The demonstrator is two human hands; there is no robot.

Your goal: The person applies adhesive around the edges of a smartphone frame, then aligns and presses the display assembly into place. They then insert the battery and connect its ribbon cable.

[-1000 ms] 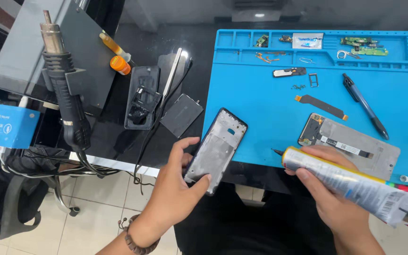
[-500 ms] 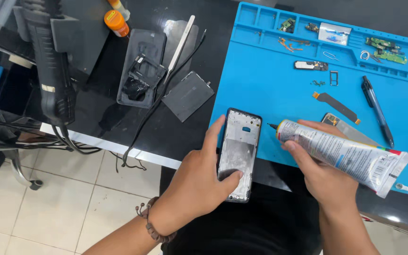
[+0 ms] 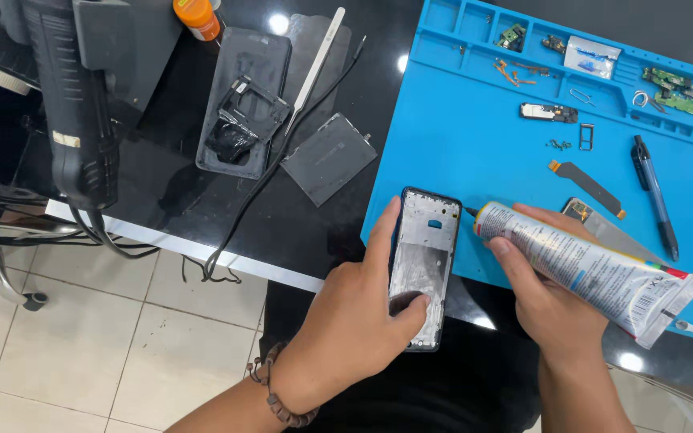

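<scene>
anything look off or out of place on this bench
Nothing looks spilled or broken by accident. The oddest bit: a loose black cable trails across the dark phone back cover and off the table edge. The left hand holds the phone frame; the right hand holds the glue tube.

Black glossy table [image 3: 162, 192] bears a blue mat [image 3: 475, 152], dark back cover [image 3: 242, 100] and cable [image 3: 282, 172]

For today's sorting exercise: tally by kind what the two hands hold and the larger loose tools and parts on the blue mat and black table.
Phone frames: 1, in the left hand
Glue tubes: 1, in the right hand
Pens: 1
Flex strips: 1
Back covers: 1
Heat guns: 1
Total: 6
</scene>
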